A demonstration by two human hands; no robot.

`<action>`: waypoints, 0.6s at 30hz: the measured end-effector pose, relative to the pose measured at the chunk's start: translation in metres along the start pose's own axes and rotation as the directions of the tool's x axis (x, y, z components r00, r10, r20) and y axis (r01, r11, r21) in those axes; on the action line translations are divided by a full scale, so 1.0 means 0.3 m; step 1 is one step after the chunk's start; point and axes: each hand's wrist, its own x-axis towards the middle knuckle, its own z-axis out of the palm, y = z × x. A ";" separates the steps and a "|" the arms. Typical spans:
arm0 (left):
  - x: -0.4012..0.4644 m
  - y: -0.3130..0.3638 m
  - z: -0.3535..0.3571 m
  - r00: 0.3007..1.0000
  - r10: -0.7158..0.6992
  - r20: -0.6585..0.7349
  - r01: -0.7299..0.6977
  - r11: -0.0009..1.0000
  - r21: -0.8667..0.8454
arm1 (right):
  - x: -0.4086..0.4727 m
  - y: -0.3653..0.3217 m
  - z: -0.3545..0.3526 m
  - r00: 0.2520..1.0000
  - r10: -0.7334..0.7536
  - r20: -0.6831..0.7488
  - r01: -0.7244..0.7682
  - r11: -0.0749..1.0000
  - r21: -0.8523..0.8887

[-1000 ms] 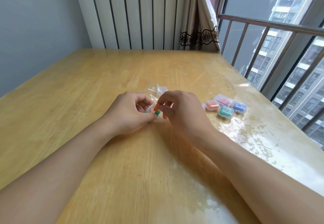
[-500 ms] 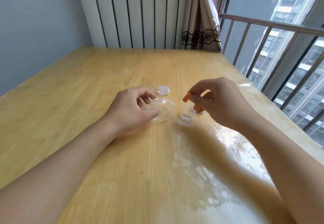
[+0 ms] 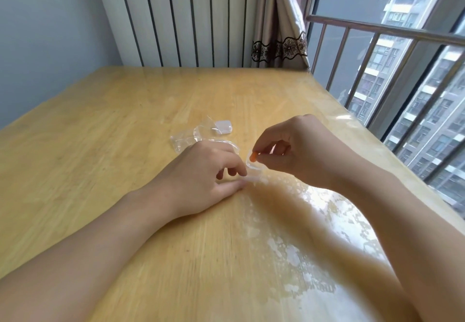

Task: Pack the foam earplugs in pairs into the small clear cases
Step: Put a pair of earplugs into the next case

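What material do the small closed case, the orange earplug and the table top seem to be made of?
Closed case: clear or frosted hard plastic, apparently; light passes through, rounded moulded corners.
Orange earplug: probably matte foam; no shine, though it is too small to be sure.
Table top: glossy wood; grain shows and the window glare reflects.

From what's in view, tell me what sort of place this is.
Probably a room in a high-rise flat, at a window. A wooden table stands in the corner beside a railed window overlooking apartment towers, with a lace-trimmed curtain and striped wall panelling behind.

Bag [image 3: 186, 138] (crumpled), closed case [image 3: 223, 126] block far side.
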 end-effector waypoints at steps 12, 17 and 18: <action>0.000 0.001 0.001 0.998 -0.041 -0.046 0.035 0.991 -0.131 | 0.013 -0.014 0.038 0.999 -0.028 0.035 0.029 0.999 -0.021; 0.000 0.016 0.000 0.989 -0.119 -0.082 0.095 0.963 -0.252 | 0.013 -0.013 0.030 0.997 -0.021 0.079 0.025 0.999 -0.044; -0.001 0.020 0.000 0.989 -0.127 -0.078 0.102 0.958 -0.267 | 0.012 -0.014 0.031 0.995 -0.019 0.094 0.023 0.999 -0.042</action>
